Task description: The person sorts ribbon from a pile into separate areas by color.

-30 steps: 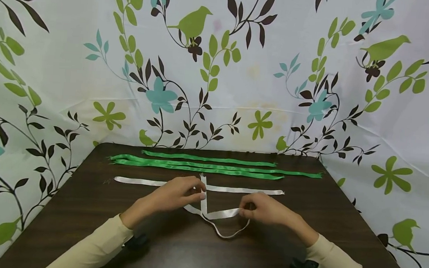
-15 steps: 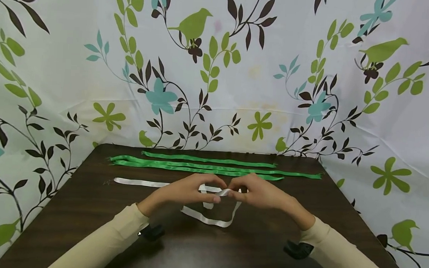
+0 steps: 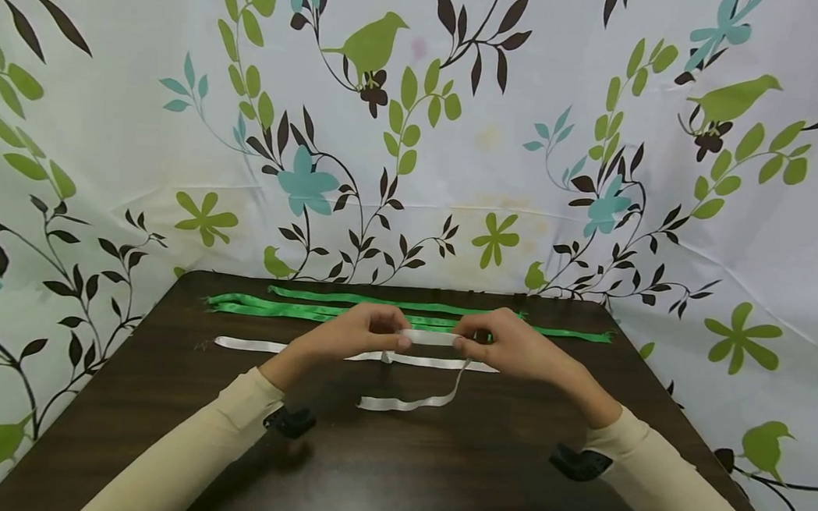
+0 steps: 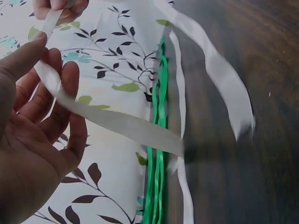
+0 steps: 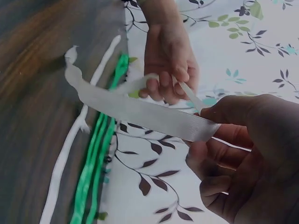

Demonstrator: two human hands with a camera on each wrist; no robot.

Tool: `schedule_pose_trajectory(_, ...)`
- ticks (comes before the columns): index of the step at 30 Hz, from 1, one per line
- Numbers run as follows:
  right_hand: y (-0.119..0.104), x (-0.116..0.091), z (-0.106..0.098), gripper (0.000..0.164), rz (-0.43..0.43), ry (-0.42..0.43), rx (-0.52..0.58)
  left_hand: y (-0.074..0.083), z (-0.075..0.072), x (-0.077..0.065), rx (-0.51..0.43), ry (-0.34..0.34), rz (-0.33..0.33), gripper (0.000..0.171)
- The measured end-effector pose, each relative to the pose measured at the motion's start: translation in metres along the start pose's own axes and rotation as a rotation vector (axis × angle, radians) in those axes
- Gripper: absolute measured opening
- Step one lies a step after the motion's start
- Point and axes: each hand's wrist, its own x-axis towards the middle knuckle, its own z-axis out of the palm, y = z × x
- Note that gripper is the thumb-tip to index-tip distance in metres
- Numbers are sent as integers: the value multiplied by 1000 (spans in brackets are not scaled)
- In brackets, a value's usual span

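A white ribbon point(image 3: 429, 338) stretches between both hands, lifted over the table. My left hand point(image 3: 356, 335) pinches it between thumb and fingers; in the left wrist view one ribbon tail point(image 4: 121, 125) trails away from the fingers. My right hand point(image 3: 520, 347) pinches the other side, and a tail from it hangs down and curves left in the head view. In the right wrist view that tail point(image 5: 140, 113) shows wide and close up. Under the hands a second white ribbon point(image 3: 249, 345) lies straight across the table, partly hidden by them.
Several green ribbons point(image 3: 237, 304) lie side by side along the far part of the dark wooden table point(image 3: 396, 473). Behind the table hangs a white cloth point(image 3: 472, 150) printed with birds, leaves and flowers. A dark device point(image 3: 289, 422) sits under the left wrist, another point(image 3: 579, 463) under the right.
Both hands have come together and risen away from the body with the white ribbon, which now spans taut between them. Its loose tail has lifted with them. The green ribbons have not moved.
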Motion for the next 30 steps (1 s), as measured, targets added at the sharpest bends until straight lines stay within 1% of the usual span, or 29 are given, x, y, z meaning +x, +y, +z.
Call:
schedule_pose_trajectory(2,0,-4,-6,11,15,17,-23,2,-4,-1,15,26,-5,21)
schedule_pose_trajectory(4,1,-9,-12,11,36,34,-41,4,-8,-2,50,54,2,20)
schedule_pose_trajectory(8,4,-21,-21,10,84,63,-63,11,-14,-2,73,90,9,20)
schedule_pose_trajectory(13,12,-35,-30,10,145,75,-76,18,-20,-11,98,105,-3,18)
schedule_pose_trajectory(16,17,-42,-33,10,179,73,-77,20,-24,-20,115,101,-20,16)
schedule_pose_trajectory(20,22,-52,-37,10,213,73,-65,19,-31,-33,135,83,-52,15)
schedule_pose_trajectory(26,27,-68,-39,11,233,70,-55,16,-47,-63,158,75,-131,18)
schedule_pose_trajectory(30,36,-80,-38,13,243,78,-35,14,-56,-81,186,71,-151,17)
